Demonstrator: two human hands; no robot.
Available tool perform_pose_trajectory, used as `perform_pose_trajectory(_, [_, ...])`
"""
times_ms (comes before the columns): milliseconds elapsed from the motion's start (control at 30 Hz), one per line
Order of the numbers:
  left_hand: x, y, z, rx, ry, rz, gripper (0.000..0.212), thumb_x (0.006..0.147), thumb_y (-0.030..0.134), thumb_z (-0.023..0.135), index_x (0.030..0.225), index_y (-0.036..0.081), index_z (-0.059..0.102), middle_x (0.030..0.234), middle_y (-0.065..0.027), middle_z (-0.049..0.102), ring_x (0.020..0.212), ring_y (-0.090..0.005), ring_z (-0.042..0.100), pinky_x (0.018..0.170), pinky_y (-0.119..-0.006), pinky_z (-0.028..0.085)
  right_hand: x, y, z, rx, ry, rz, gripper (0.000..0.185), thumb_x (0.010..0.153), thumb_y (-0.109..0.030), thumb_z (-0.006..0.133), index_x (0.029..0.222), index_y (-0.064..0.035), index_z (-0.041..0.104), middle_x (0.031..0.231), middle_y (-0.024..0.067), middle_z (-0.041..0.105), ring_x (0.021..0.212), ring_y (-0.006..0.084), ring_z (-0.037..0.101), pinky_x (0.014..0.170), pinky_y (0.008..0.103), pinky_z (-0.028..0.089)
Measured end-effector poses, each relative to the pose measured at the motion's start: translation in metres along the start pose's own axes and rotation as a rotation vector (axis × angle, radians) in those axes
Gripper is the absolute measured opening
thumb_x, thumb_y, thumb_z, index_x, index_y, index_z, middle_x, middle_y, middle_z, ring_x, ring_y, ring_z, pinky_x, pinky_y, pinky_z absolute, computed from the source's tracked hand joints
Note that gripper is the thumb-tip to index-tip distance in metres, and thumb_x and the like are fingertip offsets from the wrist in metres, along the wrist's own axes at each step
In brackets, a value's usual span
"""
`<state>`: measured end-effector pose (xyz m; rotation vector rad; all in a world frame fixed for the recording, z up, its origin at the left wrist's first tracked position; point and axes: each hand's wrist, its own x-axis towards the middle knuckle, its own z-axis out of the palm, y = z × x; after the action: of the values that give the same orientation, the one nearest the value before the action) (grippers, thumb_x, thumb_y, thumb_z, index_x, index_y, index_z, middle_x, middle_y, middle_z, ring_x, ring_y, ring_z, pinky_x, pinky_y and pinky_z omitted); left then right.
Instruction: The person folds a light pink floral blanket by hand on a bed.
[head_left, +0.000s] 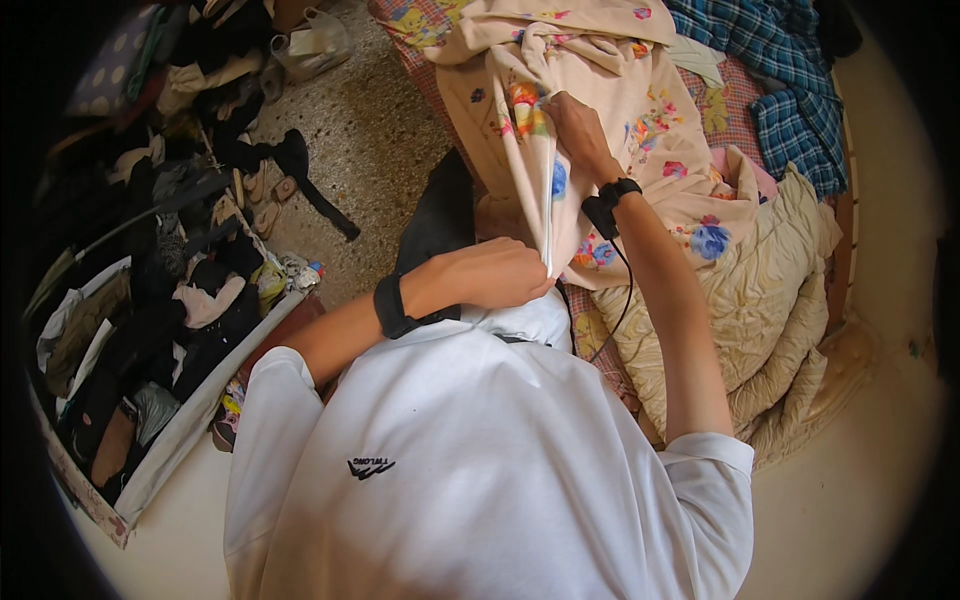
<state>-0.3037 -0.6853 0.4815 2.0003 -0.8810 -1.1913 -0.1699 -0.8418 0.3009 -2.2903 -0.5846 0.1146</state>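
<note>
A peach cloth with a floral print, possibly a quilt cover, lies loosely bunched in front of me. My left hand pinches the near end of its edge close to my waist. Farther up the same edge, the fingers of my right hand grip a fold beside an orange flower. Between both hands the edge is drawn into a fairly straight line with a narrow white strip, which looks like a zip. My left fingertips are partly hidden, and the far end of the cloth runs out of view.
Beneath the cloth is a bed with a red checked sheet. A cream quilt and blue plaid fabric lie at right by the wall. Leftward, an open container holds clothes; a plastic bag and black strap lie on the speckled floor.
</note>
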Motion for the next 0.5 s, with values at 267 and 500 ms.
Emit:
perform_pose_trajectory(267, [0.003,0.003,-0.002,-0.104,0.009,-0.064,0.040,0.091,0.025,0.043,0.072,-0.006,0.058,0.068,-0.0252,0.056,0.063,-0.0426,0.055,0.060,-0.047,0.044,-0.007,0.005,0.009,0.083,-0.015,0.226,0.022,0.084,-0.018,0.058,0.084,-0.0002,0.045,0.072,0.0216,0.061,0.068,0.0404,0.058,0.061,0.0426,0.046])
perform_pose_trajectory(500, [0.001,-0.001,0.004,-0.063,0.012,-0.054,0.042,0.092,0.025,0.043,0.070,-0.007,0.058,0.065,-0.0250,0.055,0.061,-0.0433,0.054,0.059,-0.047,0.044,-0.004,0.006,0.002,-0.082,-0.146,0.146,0.027,0.085,-0.011,0.055,0.102,-0.0031,0.037,0.075,0.0228,0.060,0.072,0.0413,0.059,0.061,0.0454,0.046])
